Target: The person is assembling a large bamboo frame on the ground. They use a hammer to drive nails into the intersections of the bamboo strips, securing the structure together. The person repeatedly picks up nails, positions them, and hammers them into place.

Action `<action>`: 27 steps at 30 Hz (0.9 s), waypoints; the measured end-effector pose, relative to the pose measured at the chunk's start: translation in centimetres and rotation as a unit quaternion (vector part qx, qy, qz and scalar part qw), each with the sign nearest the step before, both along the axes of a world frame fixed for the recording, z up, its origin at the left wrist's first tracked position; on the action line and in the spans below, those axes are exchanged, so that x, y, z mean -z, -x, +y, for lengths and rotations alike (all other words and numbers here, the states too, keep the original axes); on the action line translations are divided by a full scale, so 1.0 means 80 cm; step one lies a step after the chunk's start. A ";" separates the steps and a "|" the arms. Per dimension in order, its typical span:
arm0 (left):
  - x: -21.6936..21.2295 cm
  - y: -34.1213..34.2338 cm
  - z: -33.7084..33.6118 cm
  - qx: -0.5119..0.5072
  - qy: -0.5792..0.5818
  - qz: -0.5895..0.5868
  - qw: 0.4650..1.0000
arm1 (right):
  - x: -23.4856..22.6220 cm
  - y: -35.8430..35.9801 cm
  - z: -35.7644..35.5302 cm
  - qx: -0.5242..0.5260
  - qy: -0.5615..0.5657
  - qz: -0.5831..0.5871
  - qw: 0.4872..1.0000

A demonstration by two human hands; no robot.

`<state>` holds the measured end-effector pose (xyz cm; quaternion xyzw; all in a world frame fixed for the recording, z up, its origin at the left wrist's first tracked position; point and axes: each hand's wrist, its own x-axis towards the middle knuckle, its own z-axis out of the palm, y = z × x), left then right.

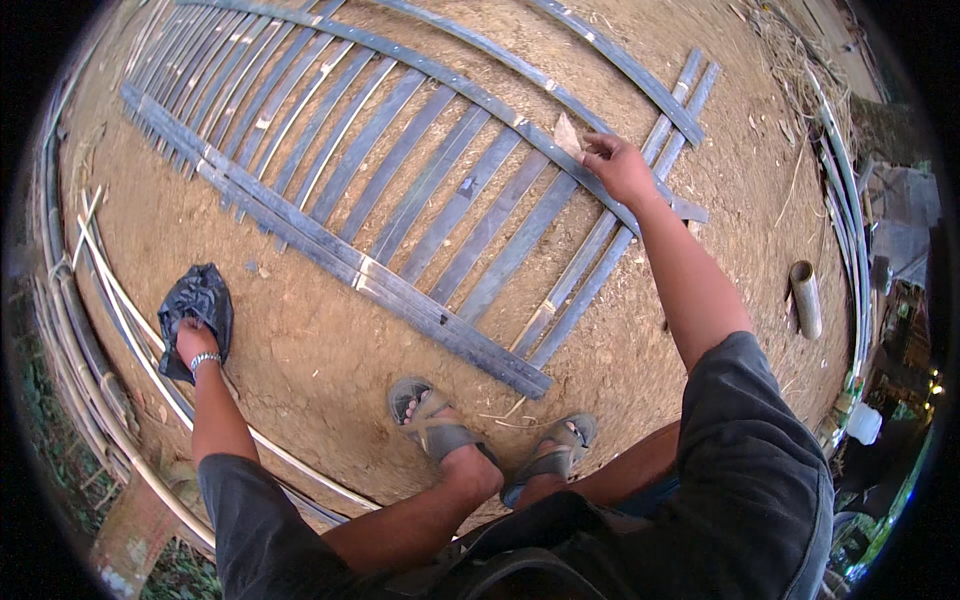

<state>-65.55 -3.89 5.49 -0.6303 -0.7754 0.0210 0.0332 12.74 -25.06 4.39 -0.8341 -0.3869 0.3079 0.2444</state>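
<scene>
At the left, my left hand [192,340] is closed on a crumpled black plastic bag [200,298], its fingertips partly hidden by the folds. My right hand [618,170] pinches a pale brown dry leaf [568,135] between thumb and fingers, just over the far rail of a slatted frame. This frame [455,325], made of dark flat strips that look like split bamboo, lies on the soil in front of me. Many cross slats [430,215] run between its two long rails. At its right end, two strips [590,270] lie close together and stick out past the far rail.
Further long strips [620,60] lie beyond the frame. Bamboo poles [75,340] line the left side, with pale thin strips [130,310] beside them. A short hollow bamboo tube [806,300] lies at the right, near more curved poles [845,200]. My sandalled feet [435,420] stand before the near rail.
</scene>
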 end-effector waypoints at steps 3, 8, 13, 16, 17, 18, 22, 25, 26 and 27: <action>-0.022 -0.023 -0.006 0.006 -0.166 -0.053 0.985 | -0.011 0.019 -0.014 -0.049 0.073 -0.061 0.994; -0.064 -0.215 -0.063 0.219 -0.199 -0.227 0.928 | 0.001 0.032 -0.034 -0.026 0.118 -0.080 0.990; -0.028 -0.450 -0.211 0.449 0.126 -0.365 0.806 | 0.004 0.034 -0.031 -0.017 0.132 -0.087 0.987; -0.001 -0.516 -0.272 0.461 0.134 -0.318 0.818 | 0.011 0.033 -0.023 -0.014 0.138 -0.085 0.987; 0.000 -0.528 -0.285 0.461 0.124 -0.302 0.825 | 0.013 0.035 -0.023 -0.013 0.136 -0.085 0.987; 0.002 -0.538 -0.298 0.460 0.116 -0.286 0.832 | 0.014 0.036 -0.025 -0.013 0.135 -0.085 0.987; 0.009 -0.550 -0.318 0.451 0.104 -0.265 0.846 | 0.015 0.035 -0.031 0.006 0.111 -0.083 0.990; 0.033 -0.545 -0.318 0.439 0.092 -0.294 0.844 | 0.012 0.036 -0.025 0.008 0.122 -0.082 0.989; 0.035 -0.540 -0.323 0.439 0.089 -0.301 0.842 | 0.012 0.041 -0.028 0.006 0.128 -0.079 0.989; 0.037 -0.542 -0.322 0.443 0.079 -0.312 0.837 | 0.010 0.038 -0.027 0.006 0.128 -0.082 0.988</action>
